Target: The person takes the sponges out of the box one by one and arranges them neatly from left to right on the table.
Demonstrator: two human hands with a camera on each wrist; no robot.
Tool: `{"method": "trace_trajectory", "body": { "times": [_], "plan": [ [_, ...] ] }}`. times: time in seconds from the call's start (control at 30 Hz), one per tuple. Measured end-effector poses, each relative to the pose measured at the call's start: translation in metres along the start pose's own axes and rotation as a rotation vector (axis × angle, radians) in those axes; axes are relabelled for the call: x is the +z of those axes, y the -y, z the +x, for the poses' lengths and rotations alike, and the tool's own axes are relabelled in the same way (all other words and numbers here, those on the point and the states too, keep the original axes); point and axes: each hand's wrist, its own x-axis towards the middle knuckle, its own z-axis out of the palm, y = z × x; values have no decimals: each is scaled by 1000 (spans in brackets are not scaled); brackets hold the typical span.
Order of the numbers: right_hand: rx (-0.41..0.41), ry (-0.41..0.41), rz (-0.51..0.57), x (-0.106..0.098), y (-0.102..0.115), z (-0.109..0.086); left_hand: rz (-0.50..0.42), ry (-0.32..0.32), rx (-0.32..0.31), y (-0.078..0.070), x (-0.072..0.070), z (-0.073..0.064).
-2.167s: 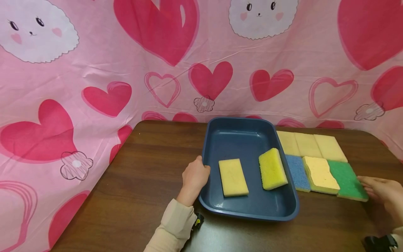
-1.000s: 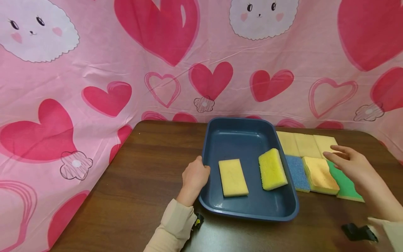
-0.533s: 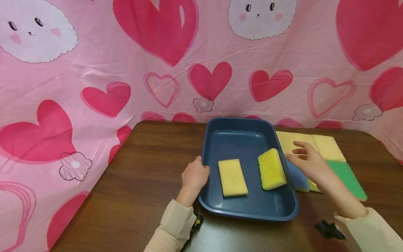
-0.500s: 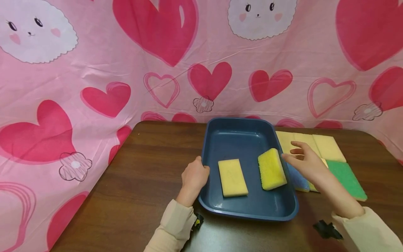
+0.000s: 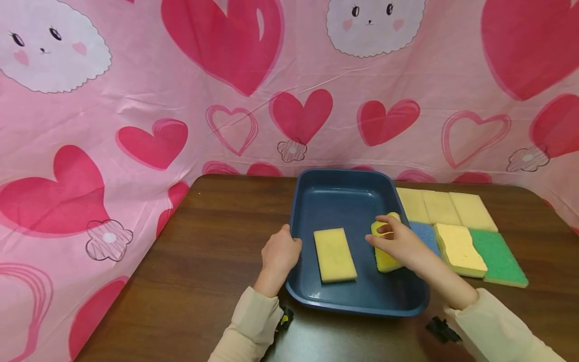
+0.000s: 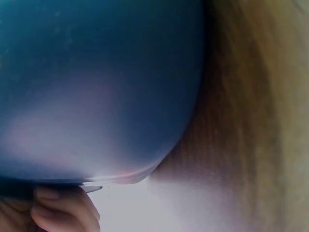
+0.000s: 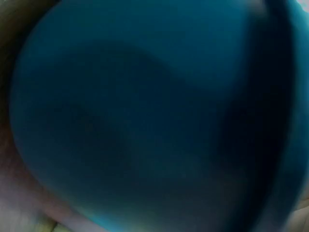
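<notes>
A dark blue baking pan (image 5: 341,201) sits on the table in the head view. My left hand (image 5: 280,254) grips its left rim; curled fingers (image 6: 65,208) show at the rim in the left wrist view. Inside the pan lie a flat pale yellow sponge (image 5: 335,255) and a bright yellow scrub sponge (image 5: 384,260) leaning against the right wall. Over the scrub sponge hovers my right hand (image 5: 402,244), fingers loosely bent and apart, nothing held, covering part of it. The right wrist view is filled by the blurred blue pan (image 7: 120,106).
Right of the pan, three pale sponges (image 5: 442,207) lie in a back row. In front of them are a blue-topped sponge (image 5: 425,237), a wavy cream sponge (image 5: 460,251) and a green-topped sponge (image 5: 499,259). A pink heart-print cloth (image 5: 235,136) hangs behind the wooden table (image 5: 203,281).
My right hand has left the green-topped sponge and moved leftward across the sponge row, and is now over the scrub sponge in the pan. The left hand and pan stay put.
</notes>
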Motion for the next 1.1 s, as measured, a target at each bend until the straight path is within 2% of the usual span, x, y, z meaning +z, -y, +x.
{"method": "trace_trajectory", "body": {
  "times": [0.27, 0.5, 1.1],
  "plan": [
    [-48, 58, 4, 17, 3, 5, -2, -1, 1, 0, -1, -1],
    [-68, 56, -34, 33, 6, 7, -4, -2, 4, -1, -1, -2],
    [-30, 99, -95, 51, 7, 12, -7, -11, 7, -1, -1, -2]
  ]
}}
